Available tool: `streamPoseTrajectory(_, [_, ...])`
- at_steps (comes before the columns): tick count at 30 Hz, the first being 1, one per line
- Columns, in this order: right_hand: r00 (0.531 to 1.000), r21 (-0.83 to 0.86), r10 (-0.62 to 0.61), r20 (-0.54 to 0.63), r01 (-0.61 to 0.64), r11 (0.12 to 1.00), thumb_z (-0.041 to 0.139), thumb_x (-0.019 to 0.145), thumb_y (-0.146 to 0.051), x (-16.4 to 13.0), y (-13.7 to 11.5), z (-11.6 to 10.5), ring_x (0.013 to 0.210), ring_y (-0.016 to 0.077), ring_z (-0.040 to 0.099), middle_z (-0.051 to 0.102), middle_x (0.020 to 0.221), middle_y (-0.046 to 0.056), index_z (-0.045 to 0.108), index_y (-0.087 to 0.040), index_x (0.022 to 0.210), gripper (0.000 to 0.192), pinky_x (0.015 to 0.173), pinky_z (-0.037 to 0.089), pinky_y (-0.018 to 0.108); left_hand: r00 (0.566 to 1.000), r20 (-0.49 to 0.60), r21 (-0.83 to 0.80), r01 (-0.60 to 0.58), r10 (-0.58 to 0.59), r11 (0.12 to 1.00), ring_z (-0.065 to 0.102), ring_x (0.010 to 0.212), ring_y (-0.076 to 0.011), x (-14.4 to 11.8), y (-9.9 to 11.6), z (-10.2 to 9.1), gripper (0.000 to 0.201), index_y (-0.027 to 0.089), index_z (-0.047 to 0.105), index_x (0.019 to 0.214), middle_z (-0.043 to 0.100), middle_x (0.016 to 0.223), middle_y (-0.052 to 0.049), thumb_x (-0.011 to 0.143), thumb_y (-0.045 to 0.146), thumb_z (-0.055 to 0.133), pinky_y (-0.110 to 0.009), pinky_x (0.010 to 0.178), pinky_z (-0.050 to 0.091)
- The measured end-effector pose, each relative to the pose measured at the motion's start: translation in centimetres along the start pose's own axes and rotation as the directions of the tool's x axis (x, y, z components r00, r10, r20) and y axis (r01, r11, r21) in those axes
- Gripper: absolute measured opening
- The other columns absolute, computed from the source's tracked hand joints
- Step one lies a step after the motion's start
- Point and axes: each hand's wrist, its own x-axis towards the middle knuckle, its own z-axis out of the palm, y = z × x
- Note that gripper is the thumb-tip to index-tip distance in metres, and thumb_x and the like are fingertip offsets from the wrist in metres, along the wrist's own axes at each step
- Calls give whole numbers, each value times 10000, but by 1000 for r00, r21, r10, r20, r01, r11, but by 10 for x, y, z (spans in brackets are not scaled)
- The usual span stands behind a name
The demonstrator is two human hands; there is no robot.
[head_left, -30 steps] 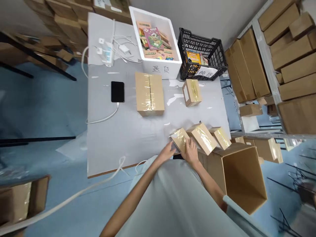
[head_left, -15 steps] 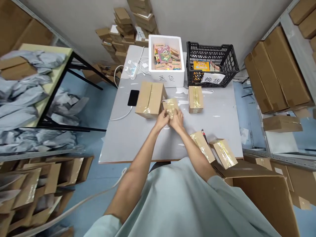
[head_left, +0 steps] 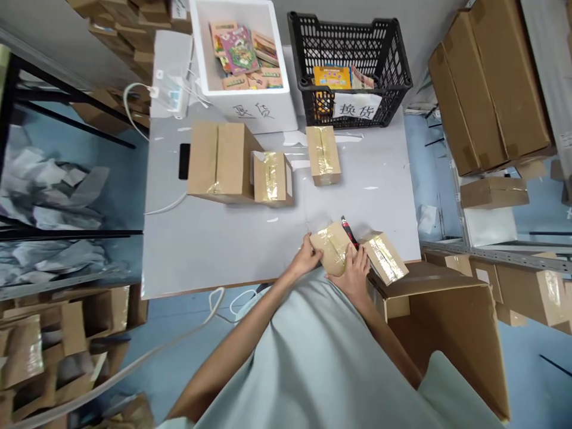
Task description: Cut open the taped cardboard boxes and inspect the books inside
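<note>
- Left hand (head_left: 308, 257): fingers curled against the left edge of a small taped box (head_left: 331, 255), gripping it at the near edge of the table (head_left: 214, 244).
- Right hand (head_left: 356, 275): fingers spread flat on the right and near side of the same box, so that the box sits clasped between both hands.
- Small taped box: brown cardboard, wrapped in glossy clear tape, tilted relative to the table edge.
- Red-and-black pen-like tool (head_left: 350, 232): lying on the table just behind the held box.
- Second taped box (head_left: 384, 257): just right of the right hand, at the table's corner, partly over an open carton (head_left: 451, 333) standing on the floor.
- Further back: a medium taped box (head_left: 272, 177) touching a large carton (head_left: 217, 161), and another small box (head_left: 323, 155) standing apart.
- Far edge: a white foam bin (head_left: 250, 113) with colourful packets and a black crate (head_left: 348, 65).
</note>
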Motion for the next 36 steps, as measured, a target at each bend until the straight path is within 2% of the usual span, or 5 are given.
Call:
streamPoseTrajectory(11, [928,147,134,-347,-87,985,841,876,-649,57,-26,-104,1646,580,396,346,1814,371,260,-130,1866,1260,1290,366,765,963,-73,-172,-267,258,948,804,1254,-303,25,114,-16,802,246,507,1726,653,1684,-208,1023,566,720,-478,1105,647])
streamPoseTrajectory(19, [803,259,293,-519,-179,949,893,860,-592,262,-78,-194,1658,554,351,311,1832,389,333,-117,1829,1215,1294,332,739,963,-217,-150,-195,160,969,746,1426,-341,51,141,-30,466,198,736,1448,716,1619,-203,1001,327,758,-519,1230,596])
streamPoseTrajectory(25, [897,232,231,-378,-150,961,830,941,-485,346,-99,-181,1656,462,395,396,1810,367,431,-88,1770,1002,1343,323,648,947,-293,-223,66,-132,972,721,1477,-363,57,104,-67,559,159,683,1526,707,1602,-255,989,267,796,-542,1267,575])
streamPoseTrajectory(32, [900,245,109,-422,-2,969,699,1007,-722,276,-32,-121,1780,497,214,263,1892,346,351,-102,1813,1075,1382,323,708,784,-488,-403,186,-383,896,507,1695,-394,57,57,-157,1358,254,-95,1880,86,1947,-323,972,451,895,-508,1202,645])
streamPoseTrajectory(36, [909,477,280,-309,-107,873,654,978,-876,253,1,-108,1705,467,438,237,1871,411,82,-27,1868,1356,1343,453,598,642,-663,-510,-10,-385,860,464,1723,-357,78,43,-243,1346,426,-78,1860,106,1967,-198,960,550,916,-514,1174,669])
